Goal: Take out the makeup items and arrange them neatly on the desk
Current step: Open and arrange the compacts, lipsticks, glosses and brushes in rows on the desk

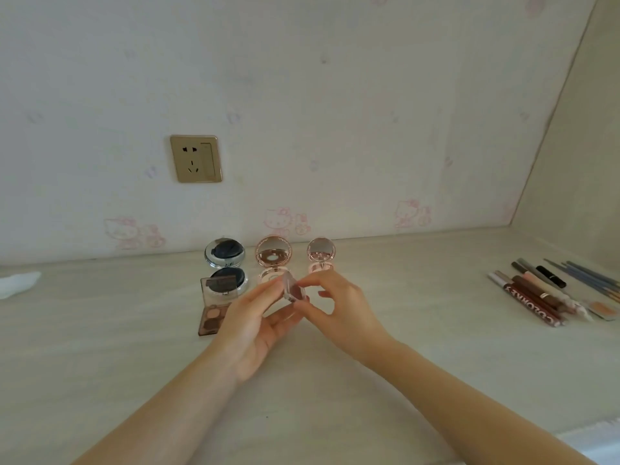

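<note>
A small clear square case [295, 290] with a dusky pink pan is held above the desk [100, 330] between both hands. My left hand [255, 327] cradles it from below with curled fingers. My right hand [335, 307] pinches its right edge with thumb and fingers. Behind them stand three open compacts: a black cushion compact [225, 263], a rose-gold compact [273, 256] partly hidden by my hands, and a smaller rose-gold compact [320, 255]. An open brown eyeshadow palette [213, 310] lies to the left.
Several pencils, lip glosses and brushes [553, 290] lie in a row at the right. A white tissue [16, 283] sits at the far left edge. A gold wall socket [196, 158] is on the wallpapered wall behind the desk.
</note>
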A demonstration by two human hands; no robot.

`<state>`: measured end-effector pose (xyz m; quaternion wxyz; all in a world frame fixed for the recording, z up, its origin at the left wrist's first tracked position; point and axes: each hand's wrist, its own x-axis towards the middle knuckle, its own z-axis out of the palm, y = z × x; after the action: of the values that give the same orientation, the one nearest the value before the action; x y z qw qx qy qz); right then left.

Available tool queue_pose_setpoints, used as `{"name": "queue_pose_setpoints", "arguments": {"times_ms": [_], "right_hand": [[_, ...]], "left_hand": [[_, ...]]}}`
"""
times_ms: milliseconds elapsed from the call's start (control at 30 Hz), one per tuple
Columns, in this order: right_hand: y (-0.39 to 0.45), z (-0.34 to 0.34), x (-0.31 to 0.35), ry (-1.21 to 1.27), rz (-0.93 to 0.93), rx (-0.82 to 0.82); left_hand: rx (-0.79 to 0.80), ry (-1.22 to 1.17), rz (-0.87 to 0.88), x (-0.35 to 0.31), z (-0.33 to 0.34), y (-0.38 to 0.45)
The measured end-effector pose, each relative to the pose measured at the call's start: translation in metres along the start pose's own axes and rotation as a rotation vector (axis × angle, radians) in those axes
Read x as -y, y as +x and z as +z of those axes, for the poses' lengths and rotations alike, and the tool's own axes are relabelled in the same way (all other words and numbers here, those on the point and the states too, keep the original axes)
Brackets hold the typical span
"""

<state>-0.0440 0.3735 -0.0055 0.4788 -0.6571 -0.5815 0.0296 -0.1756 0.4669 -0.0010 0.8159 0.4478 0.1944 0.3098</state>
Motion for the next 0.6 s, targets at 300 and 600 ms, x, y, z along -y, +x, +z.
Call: {"name": "queue_pose_setpoints", "arguments": {"times_ms": [300, 600], "right_hand": [[-0.005, 0.005, -0.012, 0.108, -0.013, -0.001], [-0.004, -0.001, -0.005, 0.132, -0.075, 0.055]], "left_hand": [[0.008, -0.05, -0.022, 0.006, -0.006, -0.001], [0.03, -0.025, -0.01, 0.004, -0.003, -0.005]]}}
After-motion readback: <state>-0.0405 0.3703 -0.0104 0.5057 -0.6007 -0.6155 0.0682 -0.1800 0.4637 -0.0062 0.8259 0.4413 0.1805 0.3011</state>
